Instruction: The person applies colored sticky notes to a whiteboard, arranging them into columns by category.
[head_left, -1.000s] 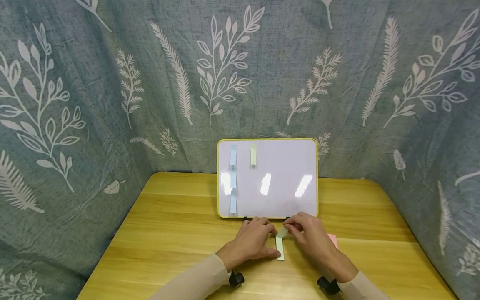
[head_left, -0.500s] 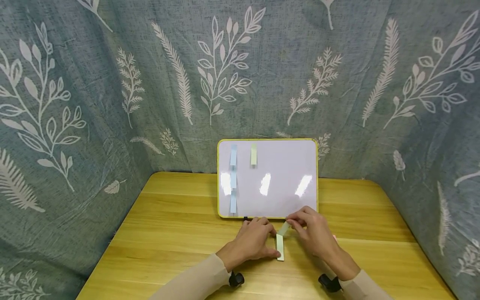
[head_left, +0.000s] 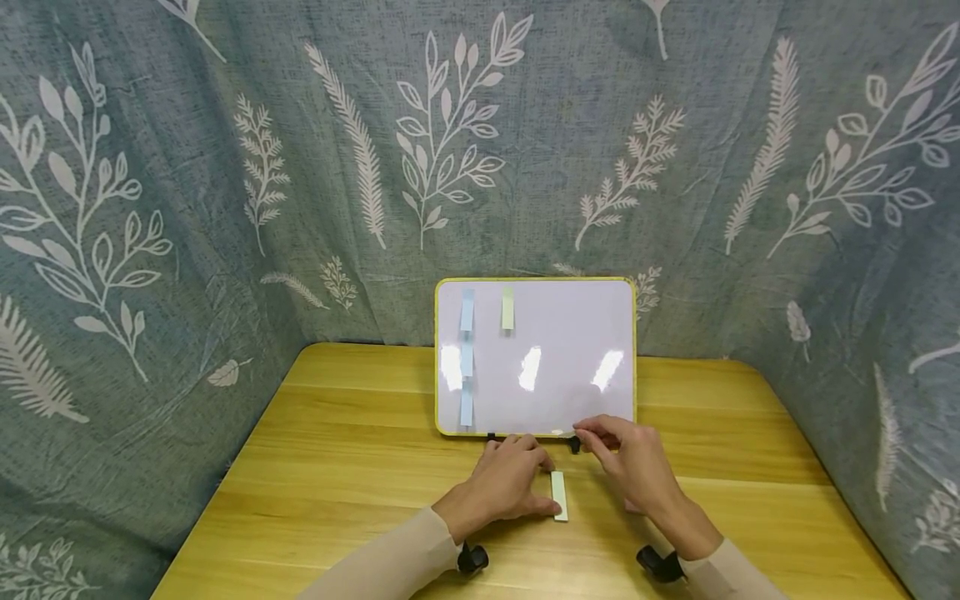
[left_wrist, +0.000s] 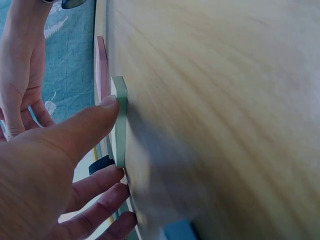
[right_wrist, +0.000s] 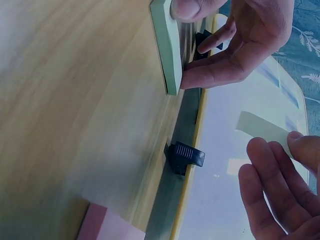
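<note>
A pale green sticky note pad [head_left: 558, 496] lies on the table in front of the whiteboard. My left hand [head_left: 510, 479] holds it down, thumb on its near part and index fingertip at its far end. Off to the right and raised, my right hand [head_left: 637, 467] pinches one thin green sticky note [right_wrist: 262, 126] between thumb and index finger. That note is apart from the pad and near the board's lower edge; in the head view it is seen almost edge-on.
The yellow-framed whiteboard [head_left: 570, 350] stands on black clips [right_wrist: 185, 156]. Three blue sticky notes [head_left: 467, 315] run down its left side, with one green note [head_left: 507, 310] beside the top one. A pink sticky note pad [right_wrist: 117, 227] lies near my right wrist.
The green note has come off the pad in my right hand, which has moved slightly away toward the board. My left hand has stayed on the pad.
</note>
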